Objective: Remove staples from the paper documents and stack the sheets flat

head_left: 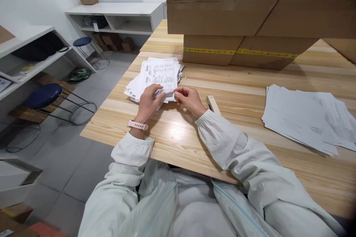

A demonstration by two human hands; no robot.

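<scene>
A loose stack of printed sheets (160, 72) lies near the table's left side, its edges uneven. My left hand (150, 100) rests on the near left part of the stack, fingers stretched out and apart. At the stack's near right corner, my right hand (189, 98) is closed in a pinch on the edge of a paper sheet (168, 94). How many sheets it pinches I cannot tell. Just right of the right wrist lies a beige stapler-like tool (213, 104), partly hidden by the sleeve.
Large cardboard boxes (211, 50) with yellow tape stand stacked at the back of the wooden table (178, 129). A second pile of papers (300, 114) lies at the right. Blue stools (44, 95) and white shelves (116, 9) stand beyond the table's left edge.
</scene>
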